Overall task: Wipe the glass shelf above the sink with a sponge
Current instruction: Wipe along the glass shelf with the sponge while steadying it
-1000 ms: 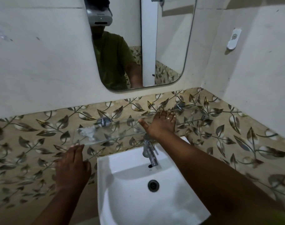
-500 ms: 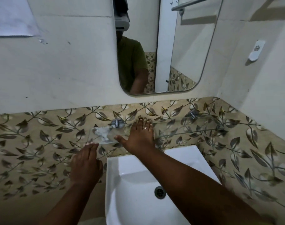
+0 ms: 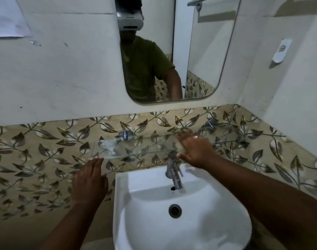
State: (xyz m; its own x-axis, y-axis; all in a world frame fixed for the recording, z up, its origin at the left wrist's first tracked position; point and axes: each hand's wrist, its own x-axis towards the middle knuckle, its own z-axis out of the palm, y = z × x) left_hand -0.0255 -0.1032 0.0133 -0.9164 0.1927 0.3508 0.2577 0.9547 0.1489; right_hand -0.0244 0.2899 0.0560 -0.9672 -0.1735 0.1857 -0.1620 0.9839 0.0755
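Glass shelf [image 3: 136, 147] above the white sink [image 3: 181, 213]: left hand [image 3: 90, 179], fingers straight together, touches its front corner, likely steadying it, while right hand [image 3: 195, 150] presses flat, fingers spread; no sponge visible.

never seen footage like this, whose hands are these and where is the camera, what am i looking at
The camera sits on a person's head, looking down; the wall mirror reflects them. Both bare arms are theirs. The right hand lies flat on the clear glass shelf; blur hides any sponge under it. The left hand touches the shelf's front left corner, fingers straight, holding nothing. A white foamy smear sits at the shelf's left end. Below are a steel tap and a white ceramic sink.
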